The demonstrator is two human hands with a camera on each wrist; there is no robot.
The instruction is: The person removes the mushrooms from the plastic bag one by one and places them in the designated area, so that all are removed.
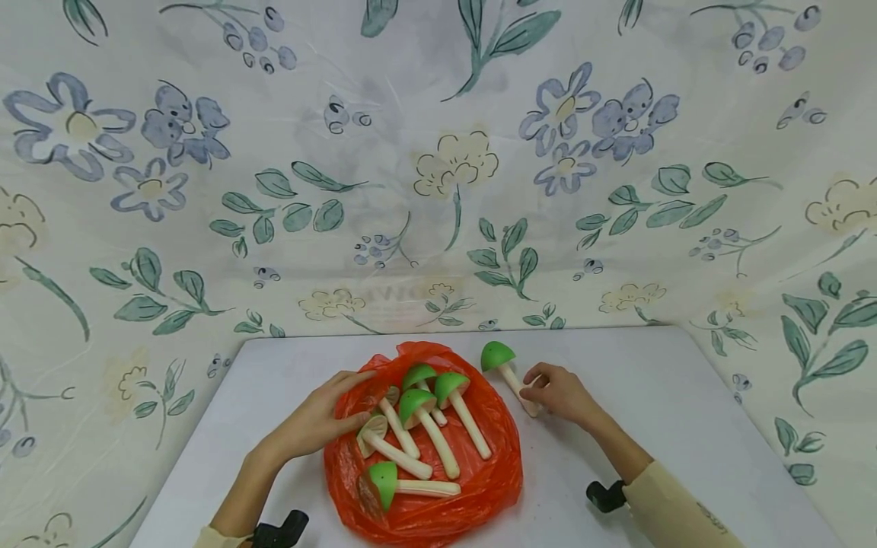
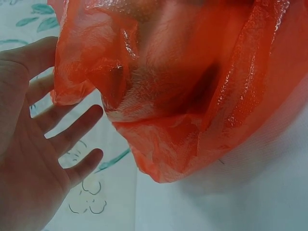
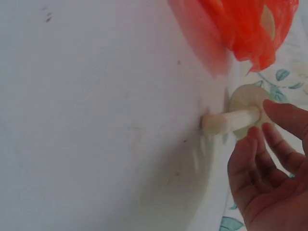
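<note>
A red plastic bag (image 1: 503,472) lies spread on the table with several toy mushrooms (image 1: 435,443) in it, green-capped with cream stems. At its left rim is my left hand (image 1: 317,415), the thumb over the edge near a mushroom whose cap underside shows. In the left wrist view the left-hand fingers (image 2: 79,132) stand spread beside the plastic. A single mushroom (image 1: 498,356) lies on the table right of the bag. My right hand (image 1: 558,392) is at its stem (image 3: 231,120), thumb and fingertips apart on either side in the right wrist view.
The white table (image 1: 603,358) reaches back to a flower-printed cloth (image 1: 384,190) that hangs behind and at both sides. A black wrist device (image 1: 281,529) sits on the left wrist and another black device (image 1: 606,496) on the right.
</note>
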